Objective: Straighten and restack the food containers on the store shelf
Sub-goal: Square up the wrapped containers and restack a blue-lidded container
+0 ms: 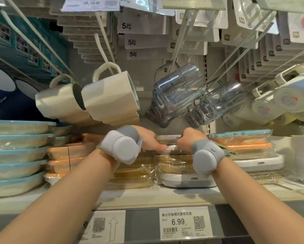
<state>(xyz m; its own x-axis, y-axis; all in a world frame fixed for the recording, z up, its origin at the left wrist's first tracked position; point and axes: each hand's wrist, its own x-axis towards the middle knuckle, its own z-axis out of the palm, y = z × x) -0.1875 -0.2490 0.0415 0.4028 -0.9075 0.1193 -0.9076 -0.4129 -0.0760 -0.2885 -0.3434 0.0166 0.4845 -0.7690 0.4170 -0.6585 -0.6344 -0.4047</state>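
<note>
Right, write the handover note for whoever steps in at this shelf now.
Left hand: gripping the left end of the white-lidded container on top of the centre stack.
Right hand: on its right end.
Below it: wrapped amber clear containers, then a white box.
Blue-rimmed cream dishes stacked at left; orange-lidded containers beside them and more at right.
Done: side stacks look fairly even.
Left: square the top container on the centre stack, then check that the amber ones line up.

Glossy film-wrapped plastic containers (172, 166); matt cream mugs (110, 97) above.
</note>
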